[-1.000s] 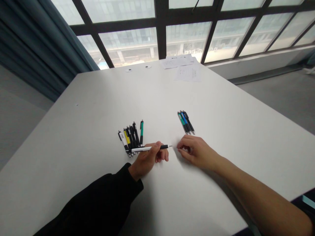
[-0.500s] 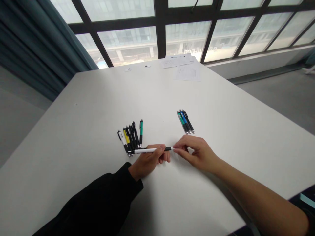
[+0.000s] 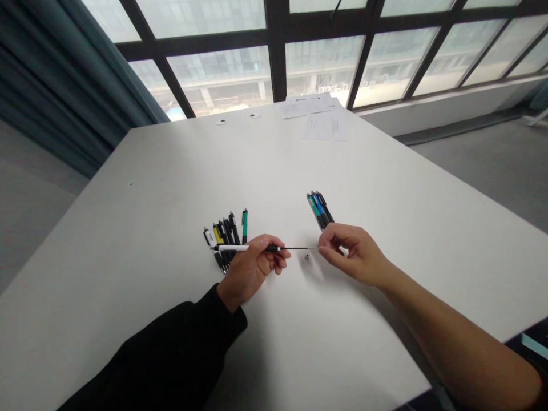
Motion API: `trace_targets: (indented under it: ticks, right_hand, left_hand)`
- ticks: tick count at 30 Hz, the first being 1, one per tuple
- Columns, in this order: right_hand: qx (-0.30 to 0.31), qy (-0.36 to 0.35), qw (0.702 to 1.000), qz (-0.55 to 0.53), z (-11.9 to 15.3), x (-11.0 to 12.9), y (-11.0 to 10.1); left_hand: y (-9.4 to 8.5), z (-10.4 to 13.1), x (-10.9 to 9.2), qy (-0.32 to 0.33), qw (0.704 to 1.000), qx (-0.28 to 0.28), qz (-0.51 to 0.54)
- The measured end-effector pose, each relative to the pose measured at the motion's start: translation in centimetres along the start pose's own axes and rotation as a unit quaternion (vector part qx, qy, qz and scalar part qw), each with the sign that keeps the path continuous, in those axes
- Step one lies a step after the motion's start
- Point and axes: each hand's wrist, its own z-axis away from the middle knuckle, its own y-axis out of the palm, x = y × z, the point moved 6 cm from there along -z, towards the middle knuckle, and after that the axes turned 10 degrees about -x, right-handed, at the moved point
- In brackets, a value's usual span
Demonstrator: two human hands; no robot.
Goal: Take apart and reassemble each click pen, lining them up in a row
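A white pen with a black grip (image 3: 233, 248) lies level in my left hand (image 3: 253, 265), pinched between thumb and fingers. From its front end a thin dark refill (image 3: 295, 248) sticks out to the right. My right hand (image 3: 353, 251) pinches the far end of that refill. On the table below it is a small metallic tip (image 3: 306, 257). Several pens, one with a yellow barrel (image 3: 217, 233), lie behind and left of my left hand, with a green pen (image 3: 245, 222) beside them. Beyond my right hand is a group with a blue pen (image 3: 319, 205), partly hidden by the fingers.
The white table (image 3: 188, 165) reaches back to the windows. Printed papers (image 3: 325, 125) lie at its far edge, with two small white pieces (image 3: 255, 116) to their left. A dark curtain (image 3: 64, 74) hangs at the left.
My right hand has moved right and slightly up, and the refill now shows between the hands. The small metallic tip is now on the table. My left hand has shifted slightly left and up.
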Motion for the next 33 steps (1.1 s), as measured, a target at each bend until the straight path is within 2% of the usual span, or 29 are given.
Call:
trace_targets:
  ticks: [2,4,6,8,14,22,25,28,30,33]
  right_hand:
    - [0.030,0.033,0.999,0.004,0.0,-0.8,0.0]
    - [0.089,0.060,0.994,0.036,0.1,-1.6,0.6]
    - [0.132,0.064,0.985,0.094,0.2,-2.3,1.3]
    - [0.145,0.051,0.977,0.146,0.2,-2.6,1.7]
    - [0.137,0.029,0.970,0.198,0.0,-2.4,2.0]
    - [0.114,0.023,0.966,0.230,-0.1,-2.5,1.3]
    - [0.081,-0.001,0.977,0.197,-0.1,-1.8,0.7]
    - [0.025,-0.019,0.995,0.099,0.0,-0.5,0.1]
    - [0.019,-0.033,0.999,0.039,0.2,0.4,0.2]
    - [0.034,-0.071,0.996,0.041,0.3,1.2,0.6]
  left_hand:
    - [-0.2,-0.1,-0.4,-0.001,0.999,-0.030,0.025]
    - [-0.4,-0.2,-0.6,-0.005,0.998,-0.047,0.041]
    - [-0.4,-0.2,-0.7,-0.007,0.998,-0.051,0.045]
    - [-0.4,-0.2,-0.7,-0.005,0.998,-0.053,0.043]
    - [-0.1,0.0,-0.6,-0.001,0.998,-0.049,0.036]
    - [0.0,-0.1,-0.7,-0.001,0.998,-0.048,0.030]
    - [0.0,-0.1,-0.5,-0.004,0.999,-0.043,0.027]
    - [0.1,0.0,-0.2,-0.004,1.000,-0.021,0.016]
    - [0.3,0.1,0.2,-0.009,1.000,-0.001,0.005]
    - [0.7,0.3,0.7,-0.017,1.000,0.024,-0.011]
